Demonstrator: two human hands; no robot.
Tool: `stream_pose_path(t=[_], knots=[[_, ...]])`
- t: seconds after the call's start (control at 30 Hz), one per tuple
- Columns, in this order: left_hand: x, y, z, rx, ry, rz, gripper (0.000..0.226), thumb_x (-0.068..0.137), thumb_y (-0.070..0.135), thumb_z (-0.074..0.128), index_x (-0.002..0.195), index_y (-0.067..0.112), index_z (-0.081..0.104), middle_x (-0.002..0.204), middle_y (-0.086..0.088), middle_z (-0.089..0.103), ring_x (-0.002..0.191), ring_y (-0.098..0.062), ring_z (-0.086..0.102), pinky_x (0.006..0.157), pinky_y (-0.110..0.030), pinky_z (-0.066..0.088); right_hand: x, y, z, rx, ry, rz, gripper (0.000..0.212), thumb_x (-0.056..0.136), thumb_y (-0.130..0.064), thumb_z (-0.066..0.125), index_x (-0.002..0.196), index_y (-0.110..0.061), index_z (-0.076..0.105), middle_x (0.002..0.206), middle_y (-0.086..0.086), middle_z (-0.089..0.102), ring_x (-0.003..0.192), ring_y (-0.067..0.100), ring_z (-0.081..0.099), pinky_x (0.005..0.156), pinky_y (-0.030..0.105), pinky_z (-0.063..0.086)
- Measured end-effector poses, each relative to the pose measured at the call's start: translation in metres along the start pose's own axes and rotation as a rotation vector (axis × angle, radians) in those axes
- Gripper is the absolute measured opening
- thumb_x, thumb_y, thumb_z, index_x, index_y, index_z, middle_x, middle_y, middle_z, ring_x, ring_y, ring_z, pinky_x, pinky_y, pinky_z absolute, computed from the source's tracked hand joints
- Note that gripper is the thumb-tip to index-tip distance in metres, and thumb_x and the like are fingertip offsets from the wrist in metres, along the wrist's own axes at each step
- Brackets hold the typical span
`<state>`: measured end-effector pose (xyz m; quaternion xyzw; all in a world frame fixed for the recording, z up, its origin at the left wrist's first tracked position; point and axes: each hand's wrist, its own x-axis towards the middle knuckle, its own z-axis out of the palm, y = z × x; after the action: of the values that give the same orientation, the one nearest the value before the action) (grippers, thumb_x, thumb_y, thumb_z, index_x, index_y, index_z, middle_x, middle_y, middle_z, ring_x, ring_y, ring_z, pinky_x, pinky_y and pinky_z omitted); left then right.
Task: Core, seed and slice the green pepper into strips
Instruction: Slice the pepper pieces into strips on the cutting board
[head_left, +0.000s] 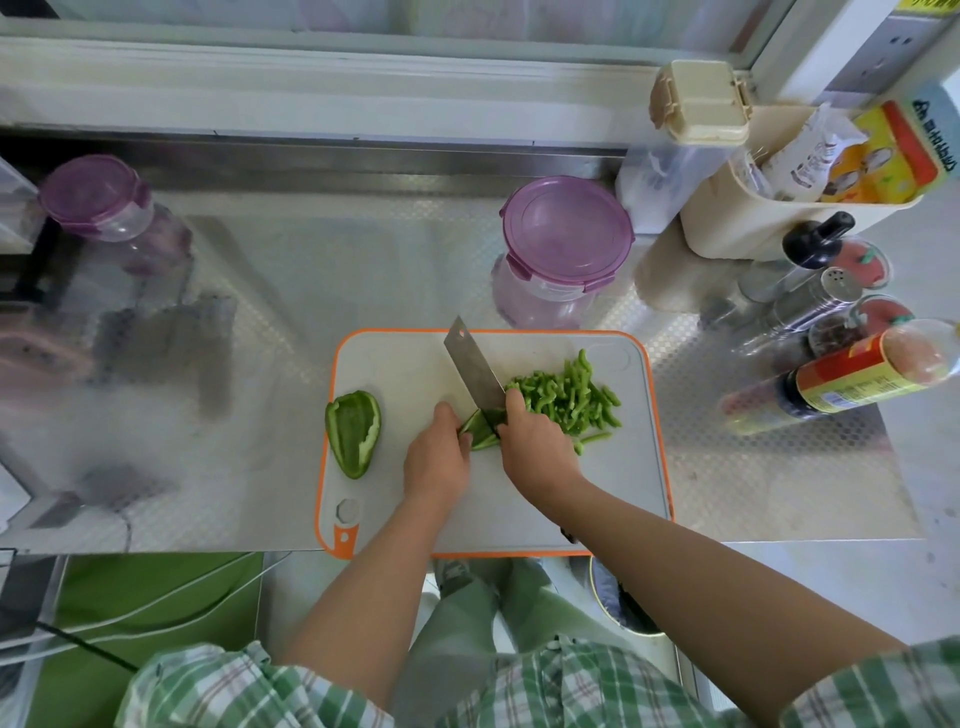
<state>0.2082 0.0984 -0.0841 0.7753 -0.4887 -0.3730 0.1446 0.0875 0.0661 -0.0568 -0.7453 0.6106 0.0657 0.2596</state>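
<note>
Logged left hand (436, 457) at 7 o'clock of board centre: fingers curled together, knuckles up, pressing down on pepper piece (480, 435) and pinning it to cutting board (639, 467). Could not see fingertips, hidden under knuckles.

Logged right hand (535, 441) at 3 o'clock of left hand, close beside it: fingers clamped round handle of cleaver (474, 370), handle hidden inside fist, one finger laid forward against heel of blade. Found blade standing on edge, tip toward 11 o'clock, heel down on pepper piece between both hands.

Checked writing. Found dark characters on yellow packet (893, 156) in beige bin (727, 223) at 1 o'clock, too distorted to read. Found red and yellow label on sauce bottle (857, 379) at 3 o'clock of board, print too small to read.

Noted pepper in three lots, all on board. Pepper piece: glossy dark green, flattened, pointed end toward 8 o'clock. Pepper half (353, 434) at 9 o'clock edge: cut side up, hollow, paler ragged rim on its 3 o'clock side. Strips (566, 397) heaped at 2 o'clock of centre, just beside right hand: thin, curved, bright green, a few strays at 5 o'clock of heap.

Noted purple-lidded container (566, 228) at 12 o'clock, just beyond board.
</note>
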Motion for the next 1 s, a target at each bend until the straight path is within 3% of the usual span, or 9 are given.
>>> stream_pose_path(t=[0.23,0.33,0.5,0.73,1.0], knots=[[0.000,-0.001,-0.001,-0.011,-0.029,-0.005,0.011,0.099,0.018,0.045,0.094,0.014,0.035,0.089,-0.015,0.060,0.085,-0.041,0.062,0.073,-0.046,0.055,0.000,-0.004,-0.001,-0.046,-0.005,0.010,0.025,0.098,-0.008,0.044,0.120,-0.011,0.032,0.081,0.005,0.050,0.069,0.026,0.048,0.055,0.034,0.035],[-0.004,0.000,0.001,0.052,-0.018,-0.016,0.010,0.100,0.018,0.042,0.097,0.012,0.035,0.091,-0.015,0.059,0.088,-0.040,0.059,0.068,-0.038,0.045,-0.002,0.000,-0.002,-0.090,-0.029,-0.051,0.024,0.097,-0.005,0.044,0.117,-0.012,0.032,0.078,0.003,0.048,0.066,0.026,0.048,0.054,0.034,0.034],[0.007,-0.009,0.005,-0.078,-0.013,-0.104,0.014,0.098,0.020,0.046,0.096,0.010,0.037,0.089,-0.021,0.064,0.081,-0.043,0.065,0.074,-0.050,0.054,-0.007,0.016,-0.002,0.001,-0.007,-0.057,0.015,0.101,-0.017,0.040,0.112,-0.011,0.034,0.076,0.004,0.050,0.067,0.029,0.051,0.057,0.037,0.039],[0.012,-0.011,0.010,-0.082,0.028,-0.109,0.016,0.095,0.020,0.052,0.097,0.007,0.043,0.086,-0.020,0.066,0.078,-0.042,0.066,0.072,-0.050,0.054,-0.014,0.011,-0.008,0.113,0.049,-0.145,0.012,0.101,-0.020,0.039,0.107,-0.011,0.035,0.063,-0.001,0.041,0.057,0.027,0.042,0.050,0.036,0.031],[0.012,-0.008,0.010,-0.043,0.046,-0.117,0.018,0.095,0.022,0.054,0.096,0.008,0.043,0.091,-0.018,0.067,0.081,-0.040,0.067,0.075,-0.048,0.053,-0.011,0.004,-0.008,0.006,-0.013,-0.120,0.013,0.101,-0.016,0.040,0.111,-0.011,0.036,0.082,0.006,0.053,0.069,0.029,0.051,0.055,0.035,0.035]])
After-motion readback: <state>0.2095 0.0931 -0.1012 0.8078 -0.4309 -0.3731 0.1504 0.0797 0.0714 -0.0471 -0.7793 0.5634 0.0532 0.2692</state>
